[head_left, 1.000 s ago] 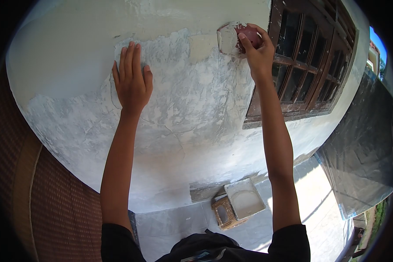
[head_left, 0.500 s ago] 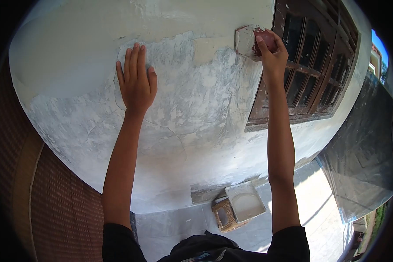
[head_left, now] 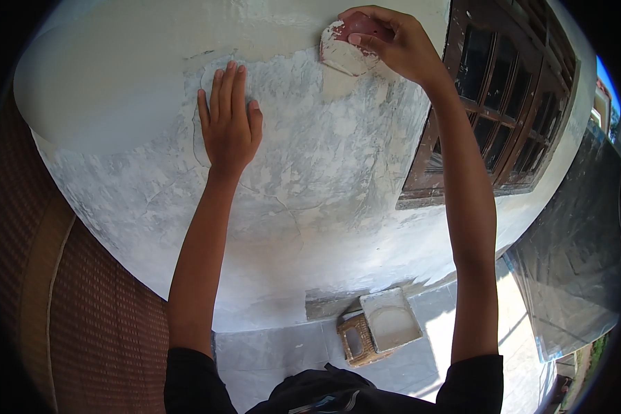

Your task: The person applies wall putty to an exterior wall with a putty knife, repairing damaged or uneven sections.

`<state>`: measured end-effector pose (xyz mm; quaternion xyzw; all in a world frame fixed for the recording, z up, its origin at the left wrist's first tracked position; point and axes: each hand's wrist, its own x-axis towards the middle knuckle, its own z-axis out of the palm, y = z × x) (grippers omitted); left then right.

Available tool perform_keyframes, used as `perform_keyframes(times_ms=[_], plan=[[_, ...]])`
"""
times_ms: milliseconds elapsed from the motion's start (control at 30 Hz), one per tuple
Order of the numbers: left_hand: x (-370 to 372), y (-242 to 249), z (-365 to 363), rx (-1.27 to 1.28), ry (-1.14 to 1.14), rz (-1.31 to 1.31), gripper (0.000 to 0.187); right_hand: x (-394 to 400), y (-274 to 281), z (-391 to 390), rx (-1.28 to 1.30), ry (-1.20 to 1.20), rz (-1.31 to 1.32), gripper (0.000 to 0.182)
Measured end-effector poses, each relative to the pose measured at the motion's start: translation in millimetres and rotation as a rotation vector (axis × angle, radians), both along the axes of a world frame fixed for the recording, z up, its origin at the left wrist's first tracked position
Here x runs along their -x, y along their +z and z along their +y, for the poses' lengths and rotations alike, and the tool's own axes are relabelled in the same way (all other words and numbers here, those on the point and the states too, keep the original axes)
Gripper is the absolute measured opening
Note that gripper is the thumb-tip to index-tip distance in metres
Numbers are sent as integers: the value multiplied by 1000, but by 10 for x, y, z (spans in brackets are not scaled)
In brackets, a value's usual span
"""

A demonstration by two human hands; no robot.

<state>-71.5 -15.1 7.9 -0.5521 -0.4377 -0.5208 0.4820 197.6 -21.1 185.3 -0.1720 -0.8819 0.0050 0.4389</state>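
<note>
1. The left hand (head_left: pixel 231 138) is open and lies flat on the wall (head_left: pixel 283 241). Its fingers point up, with small gaps between some of them, and it holds nothing.
2. The right hand (head_left: pixel 412 52) is closed around one side of a flat red tool (head_left: pixel 343 55), with the thumb on the near side.
3. The red tool is up high against the wall, to the right of the left hand and well apart from it. White paste is smeared over much of it.
4. The wall is smooth and cream near the top. Lower down it is patchy, gray and white, with thin cracks.
5. A brown window (head_left: pixel 501 114) with small panes is just to the right of the right hand.
6. Down near the foot of the wall, a square tray (head_left: pixel 391 323) with pale stuff inside leans over a brown box (head_left: pixel 366 350) on the gray floor (head_left: pixel 272 355).
</note>
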Motion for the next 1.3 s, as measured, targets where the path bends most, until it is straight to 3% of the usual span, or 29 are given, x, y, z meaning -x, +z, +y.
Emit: perform_keyframes(times_ms=[33, 167, 433, 567, 667, 867, 1300], plan=[[1, 2, 0, 0, -3, 1, 54, 16, 49, -40, 134, 67, -19, 22], [1, 2, 1, -4, -9, 0, 54, 147, 173, -15, 15, 53, -145, 23], [2, 3, -3, -14, -19, 2, 55, 220, 442, -176, 39, -44, -94, 19], [1, 6, -5, -23, 13, -13, 52, 237, 394, -94, 87, 76, -238, 20], [3, -3, -8, -8, -15, 3, 55, 237, 436, -167, 4, -143, -210, 21], [9, -3, 12, -5, -19, -4, 54, 184, 397, -79, 107, 54, -250, 20], [1, -9, -3, 12, -4, 0, 55, 99, 371, 29, 86, 25, -222, 18]])
